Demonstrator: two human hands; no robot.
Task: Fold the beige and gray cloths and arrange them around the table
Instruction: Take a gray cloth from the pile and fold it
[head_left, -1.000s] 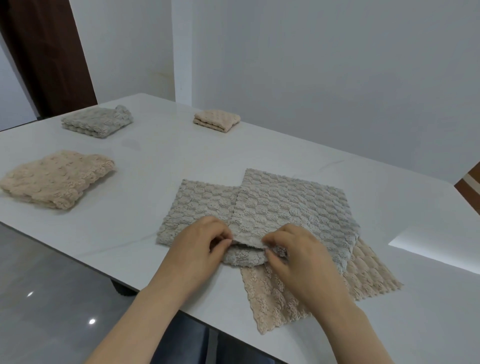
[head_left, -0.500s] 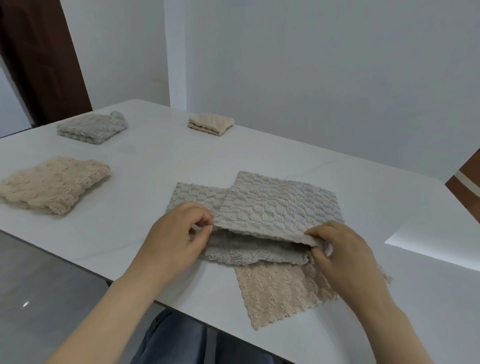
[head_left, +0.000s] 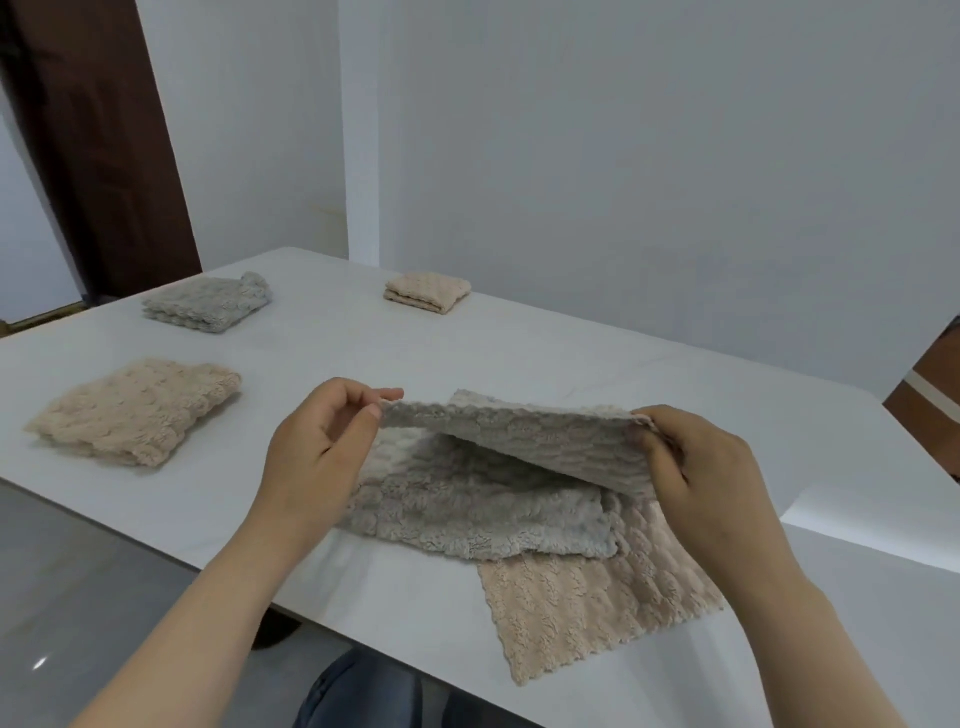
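Observation:
My left hand (head_left: 317, 457) pinches the left near corner of a gray cloth (head_left: 524, 441), and my right hand (head_left: 696, 467) pinches its right near corner. That edge is raised off the white table (head_left: 519, 353), so the cloth tilts up toward me. A second gray cloth (head_left: 467, 509) lies flat beneath it. Under both, an unfolded beige cloth (head_left: 582, 613) sticks out toward the table's near edge. Folded cloths sit farther off: a beige one (head_left: 135, 410) at the left, a gray one (head_left: 208, 301) at the far left, and a small beige one (head_left: 427, 293) at the back.
White walls stand behind the table, with a dark wooden door (head_left: 98, 145) at the far left. A bright patch of light (head_left: 872, 535) falls on the table at the right. My knee in blue jeans (head_left: 363, 691) shows below the near edge, above a glossy gray floor (head_left: 78, 597).
Both hands took the top gray cloth's near edge, slid apart to its two corners, and lifted that edge up off the cloth below.

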